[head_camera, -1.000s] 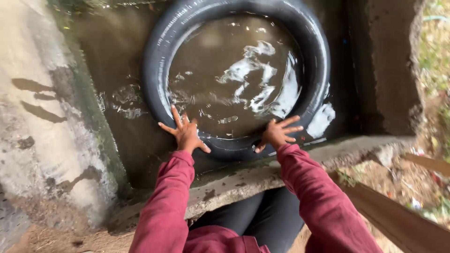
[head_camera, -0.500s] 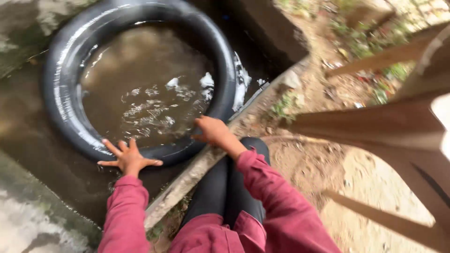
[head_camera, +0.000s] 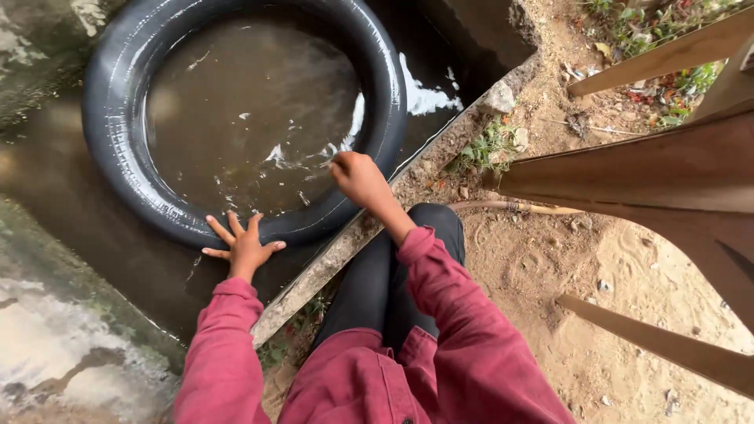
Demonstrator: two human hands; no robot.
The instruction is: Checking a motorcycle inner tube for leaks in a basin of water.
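A large black inflated inner tube floats in muddy brown water inside a concrete trough. My left hand lies flat on the tube's near side, fingers spread. My right hand grips the tube's inner near-right rim, fingers curled over it, with small splashes in the water beside it. Both arms wear dark red sleeves. I am crouched at the trough's concrete edge.
Sandy ground with small stones and weeds lies to the right. Wooden planks slant across the right side, one more lower down. A thin hose or stick rests on the ground. A wet concrete wall borders the left.
The view has swung left to right. My right hand has moved from resting flat on the tube to curling over its inner rim. The left hand stays spread on the tube.
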